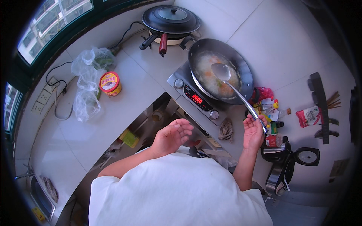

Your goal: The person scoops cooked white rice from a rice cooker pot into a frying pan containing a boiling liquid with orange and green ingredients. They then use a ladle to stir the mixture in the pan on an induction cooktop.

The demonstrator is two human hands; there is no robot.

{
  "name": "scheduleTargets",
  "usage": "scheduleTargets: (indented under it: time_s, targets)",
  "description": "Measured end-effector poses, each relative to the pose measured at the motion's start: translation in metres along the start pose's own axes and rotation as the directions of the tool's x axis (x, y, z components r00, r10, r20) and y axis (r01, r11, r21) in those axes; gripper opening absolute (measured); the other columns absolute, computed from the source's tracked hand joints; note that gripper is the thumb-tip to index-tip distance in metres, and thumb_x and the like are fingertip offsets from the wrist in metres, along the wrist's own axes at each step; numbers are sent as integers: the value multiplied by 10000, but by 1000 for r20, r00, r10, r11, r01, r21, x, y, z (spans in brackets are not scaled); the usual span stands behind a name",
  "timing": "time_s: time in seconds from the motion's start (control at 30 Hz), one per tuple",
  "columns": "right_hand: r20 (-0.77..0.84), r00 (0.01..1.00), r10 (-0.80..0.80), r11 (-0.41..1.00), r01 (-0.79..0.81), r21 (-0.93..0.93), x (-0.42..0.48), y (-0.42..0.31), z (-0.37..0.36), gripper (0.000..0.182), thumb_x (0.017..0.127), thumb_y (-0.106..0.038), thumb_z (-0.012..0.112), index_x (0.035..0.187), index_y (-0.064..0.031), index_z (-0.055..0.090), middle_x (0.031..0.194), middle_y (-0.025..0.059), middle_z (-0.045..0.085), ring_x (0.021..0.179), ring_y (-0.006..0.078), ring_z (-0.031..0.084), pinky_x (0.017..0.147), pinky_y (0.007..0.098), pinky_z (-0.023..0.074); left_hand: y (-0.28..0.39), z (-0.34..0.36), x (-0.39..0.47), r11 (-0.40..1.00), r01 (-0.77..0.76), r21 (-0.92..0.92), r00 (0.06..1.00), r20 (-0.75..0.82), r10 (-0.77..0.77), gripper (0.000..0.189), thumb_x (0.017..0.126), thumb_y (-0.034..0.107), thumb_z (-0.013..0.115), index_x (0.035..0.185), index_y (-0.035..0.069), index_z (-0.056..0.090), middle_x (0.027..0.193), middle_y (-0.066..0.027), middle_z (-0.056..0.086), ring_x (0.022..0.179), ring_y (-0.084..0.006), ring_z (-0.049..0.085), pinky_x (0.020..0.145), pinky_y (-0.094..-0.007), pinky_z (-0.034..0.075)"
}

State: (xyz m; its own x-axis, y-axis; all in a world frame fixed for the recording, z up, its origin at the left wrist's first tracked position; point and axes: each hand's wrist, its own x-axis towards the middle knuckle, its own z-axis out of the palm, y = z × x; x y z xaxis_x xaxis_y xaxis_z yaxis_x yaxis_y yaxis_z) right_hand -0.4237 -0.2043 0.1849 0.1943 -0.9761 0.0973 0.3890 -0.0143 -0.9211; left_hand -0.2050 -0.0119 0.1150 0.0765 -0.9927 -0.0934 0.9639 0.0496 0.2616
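Note:
My right hand holds the handle end of a metal ladle, thumb against it and fingers loosely curled. The ladle's bowl lies over a dark wok, at the surface of a cloudy, steaming broth with orange and green pieces. Under the wok is an induction cooker with a lit red display and two knobs. My left hand is empty in front of my white shirt, palm turned inward and fingers slightly bent, apart from everything around it.
A lidded frying pan stands behind the cooker. A red-lidded tub sits beside a plastic bag of green vegetables. Bottles, a crumpled cloth and an open-lidded kettle are to the right. Knives hang on a wall rack.

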Motion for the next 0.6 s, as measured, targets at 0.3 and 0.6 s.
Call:
scheduleTargets:
  time_s: [0.3, 0.6]
  targets:
    - [38, 999, -14, 998, 16, -68, 1, 2, 0, 206, 925, -183, 533, 1086, -81, 452, 969, 147, 608, 817, 179, 614, 761, 315, 512, 0, 2, 2, 1000, 13, -8, 1000, 24, -13, 266, 865, 179, 468, 1097, 82, 558, 1063, -78, 609, 976, -180, 556, 853, -302, 425]
    - [62, 997, 38, 995, -32, -92, -5, 12, 6, 171, 941, -164, 486, 1088, -90, 441, 962, 148, 602, 817, 184, 605, 751, 309, 512, 3, 0, -2, 999, 30, -38, 999, 29, -29, 258, 874, 153, 472, 1109, 69, 535, 1047, -74, 602, 966, -178, 547, 868, -304, 414]
